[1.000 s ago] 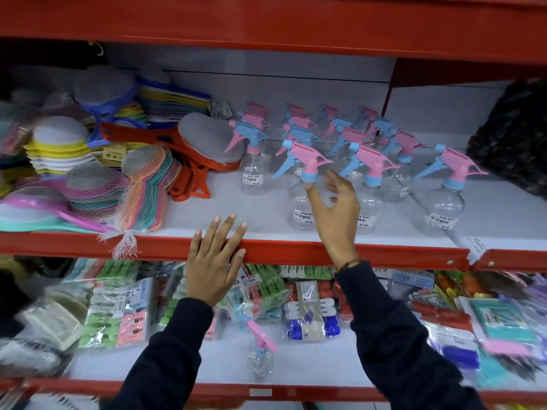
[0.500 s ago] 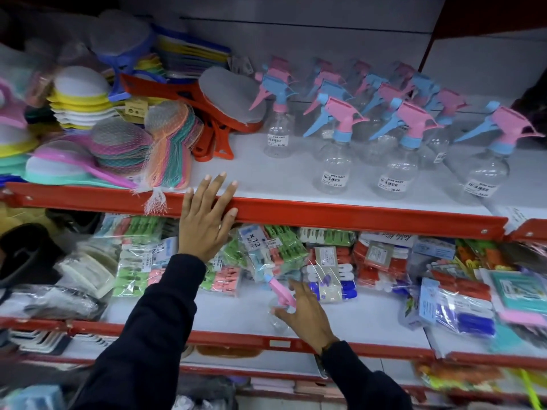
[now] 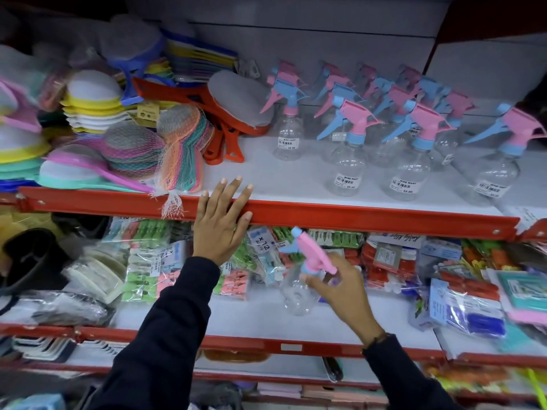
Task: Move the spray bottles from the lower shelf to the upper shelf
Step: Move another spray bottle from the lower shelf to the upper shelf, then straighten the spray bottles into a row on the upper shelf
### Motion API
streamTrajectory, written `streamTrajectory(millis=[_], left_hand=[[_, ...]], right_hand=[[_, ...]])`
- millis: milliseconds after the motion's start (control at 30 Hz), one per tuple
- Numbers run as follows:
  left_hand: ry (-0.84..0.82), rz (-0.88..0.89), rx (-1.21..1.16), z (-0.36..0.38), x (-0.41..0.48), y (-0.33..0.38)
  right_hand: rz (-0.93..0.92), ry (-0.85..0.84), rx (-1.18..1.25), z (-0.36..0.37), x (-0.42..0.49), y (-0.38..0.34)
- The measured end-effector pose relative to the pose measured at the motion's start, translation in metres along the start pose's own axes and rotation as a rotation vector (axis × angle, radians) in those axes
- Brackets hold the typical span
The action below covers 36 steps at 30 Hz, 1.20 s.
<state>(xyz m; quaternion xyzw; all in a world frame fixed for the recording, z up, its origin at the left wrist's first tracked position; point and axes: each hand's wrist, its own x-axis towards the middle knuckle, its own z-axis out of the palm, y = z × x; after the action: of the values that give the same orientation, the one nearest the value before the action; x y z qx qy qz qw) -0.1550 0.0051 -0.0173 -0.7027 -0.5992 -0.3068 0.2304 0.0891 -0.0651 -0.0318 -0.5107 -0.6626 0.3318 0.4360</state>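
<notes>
A clear spray bottle (image 3: 297, 291) with a pink head and blue trigger hangs tilted just above the lower shelf (image 3: 236, 318). My right hand (image 3: 340, 288) grips it around the neck and head. My left hand (image 3: 220, 223) lies flat with fingers spread on the red front rail of the upper shelf (image 3: 370, 216). On that upper shelf stand several clear spray bottles (image 3: 346, 170) with pink and blue heads, in rows toward the right.
Stacked sponges and netted scrubbers (image 3: 130, 146) fill the upper shelf's left side, with orange-handled brushes (image 3: 225, 137) beside them. Packets of clothes pegs (image 3: 148, 261) and other bagged goods (image 3: 467, 297) crowd the back and right of the lower shelf.
My right hand came down from the upper shelf to the lower one, closed on the lone bottle and has lifted it, tilted. The left hand stayed on the rail. The view dropped lower.
</notes>
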Motion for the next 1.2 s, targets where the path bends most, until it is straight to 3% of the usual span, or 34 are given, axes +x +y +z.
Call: streamTrajectory(millis=[300, 500, 900, 1033, 1200], left_hand=[[-0.035, -0.023, -0.05, -0.004, 0.0, 0.002], [-0.055, -0.023, -0.069, -0.008, 0.001, 0.002], [-0.081, -0.016, -0.079, -0.007, 0.001, 0.0], [-0.125, -0.033, -0.107, -0.011, 0.0, 0.002], [-0.094, -0.138, -0.214, -0.025, 0.005, 0.017]], right_hand=[[-0.283, 0.291, 0.147, -0.041, 0.071, -0.126], [-0.247, 0.414, 0.087, -0.01, 0.139, -0.135], [-0.262, 0.531, -0.244, 0.028, 0.168, -0.115], [-0.217, 0.522, -0.227, 0.027, 0.166, -0.117], [-0.232, 0.385, -0.094, 0.022, 0.159, -0.108]])
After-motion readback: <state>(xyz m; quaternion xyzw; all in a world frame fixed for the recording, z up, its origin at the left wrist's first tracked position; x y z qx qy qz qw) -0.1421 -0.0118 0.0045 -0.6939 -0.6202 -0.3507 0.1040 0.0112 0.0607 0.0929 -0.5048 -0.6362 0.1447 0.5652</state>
